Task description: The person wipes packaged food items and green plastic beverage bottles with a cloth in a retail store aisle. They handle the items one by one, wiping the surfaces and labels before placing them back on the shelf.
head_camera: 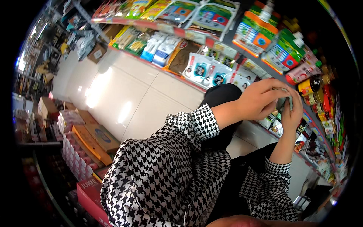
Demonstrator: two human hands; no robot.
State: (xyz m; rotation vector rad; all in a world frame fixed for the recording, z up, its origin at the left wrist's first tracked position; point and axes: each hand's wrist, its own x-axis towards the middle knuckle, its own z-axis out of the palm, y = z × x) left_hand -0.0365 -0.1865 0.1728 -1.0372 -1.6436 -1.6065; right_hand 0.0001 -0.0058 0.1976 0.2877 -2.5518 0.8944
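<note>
My left hand (259,99) reaches across to the right, its fingers bent and meeting those of my right hand (293,112) in front of the shelves. Between the fingers a small patch of grey-green shows. Whether it is something held or a package behind them, I cannot tell. Just left of and above my left hand, white pouches with teal emblems (219,75) stand on the lower shelf. Spouted pouches in green and orange (255,34) and green (286,51) stand above the hands. Beside my right hand are jars with dark and yellow labels (309,86).
Bagged goods line the upper shelf (170,27). Blue and white bags (164,52) stand lower. Pale tile floor (141,82) lies to the left. Behind my left arm are shrink-wrapped cans (75,156), cardboard (102,136) and a red carton (90,195). My dark-clothed knee (222,95) is near the lower shelf.
</note>
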